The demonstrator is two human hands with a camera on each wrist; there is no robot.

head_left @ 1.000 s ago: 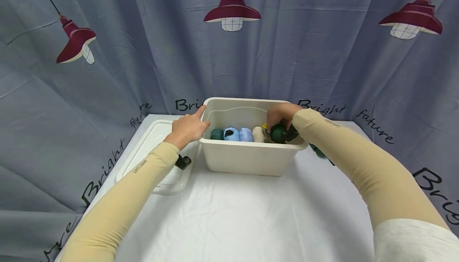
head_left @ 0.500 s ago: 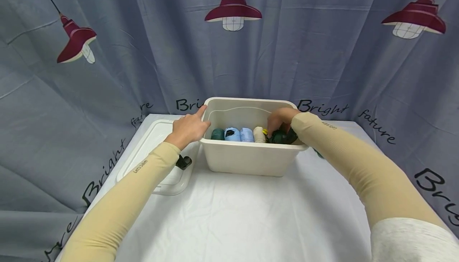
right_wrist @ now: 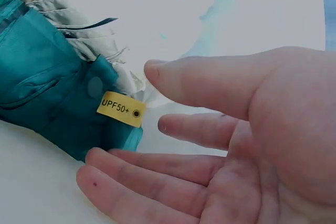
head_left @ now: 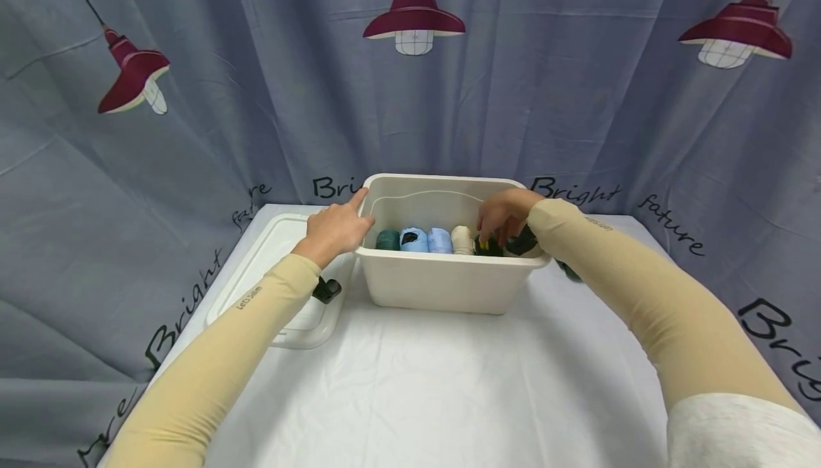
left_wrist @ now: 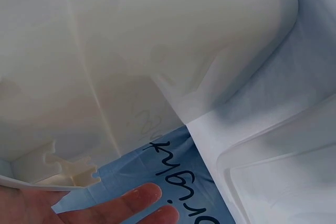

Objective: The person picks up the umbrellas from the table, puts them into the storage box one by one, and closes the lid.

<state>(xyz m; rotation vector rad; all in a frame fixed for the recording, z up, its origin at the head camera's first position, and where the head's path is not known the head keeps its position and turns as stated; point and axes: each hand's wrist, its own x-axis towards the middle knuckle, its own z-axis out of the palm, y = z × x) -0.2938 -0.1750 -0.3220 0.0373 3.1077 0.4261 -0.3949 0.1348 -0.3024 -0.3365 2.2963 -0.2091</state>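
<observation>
A white plastic box [head_left: 442, 283] stands on the table with a row of rolled-up items inside. From left to right these are a green roll [head_left: 388, 240], two light blue rolls [head_left: 414, 240] and a cream roll [head_left: 462, 240]. At the right end lies a dark green folded umbrella [right_wrist: 42, 82] with a yellow UPF50+ tag [right_wrist: 119, 107]. Over it my right hand [head_left: 505, 213] has its fingers extended and thumb apart, fingertips at the umbrella's end, nothing gripped. My left hand [head_left: 336, 229] rests on the box's left rim, fingers straight along the outside.
To the left of the box, the white lid [head_left: 321, 322] lies flat on the table, partly under my left forearm. A dark green item [head_left: 569, 271] shows beyond the box's right side, mostly behind my right sleeve. A printed grey-blue curtain [head_left: 410, 112] hangs behind the table.
The dark green umbrella has gone down into the right end of the box. My right hand has let go of it and its fingers have spread. The left hand keeps its place.
</observation>
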